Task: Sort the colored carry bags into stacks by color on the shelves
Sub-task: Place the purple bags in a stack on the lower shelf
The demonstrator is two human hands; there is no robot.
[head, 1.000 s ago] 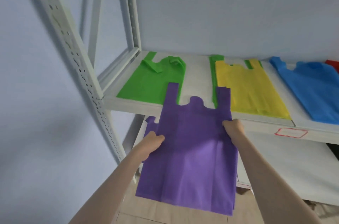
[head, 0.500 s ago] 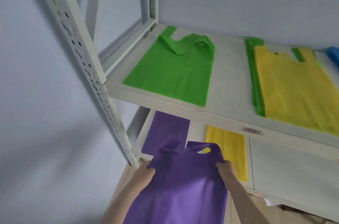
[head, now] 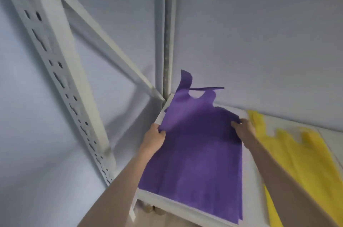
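At the left end of the shelf (head: pixel 254 186), against its back corner post, a purple bag (head: pixel 194 152) is spread flat over the board. Left hand (head: pixel 153 136) pinches the bag's left edge with curled fingers and thumb; right hand (head: pixel 243 127) pinches the right edge in like manner. Both grips sit just below the handles. The lower body of the bag lies on the shelf, reaching its front edge. The upper part is lifted clear, with one handle standing up and the other folded sideways.

Handling assessment: the bag appears light, thin and limp, with no stiffness of its own. It droops wherever unsupported and would likely slide easily on the smooth board. Holding it at both side edges, as now, is judged the soundest way to keep it flat and square.

Whether other purple bags lie beneath this one cannot be confirmed, as the top sheet hides any layers.

Near the right end of the same shelf, a yellow bag (head: pixel 297 161) lies flat, just beside the purple one and not overlapping it.
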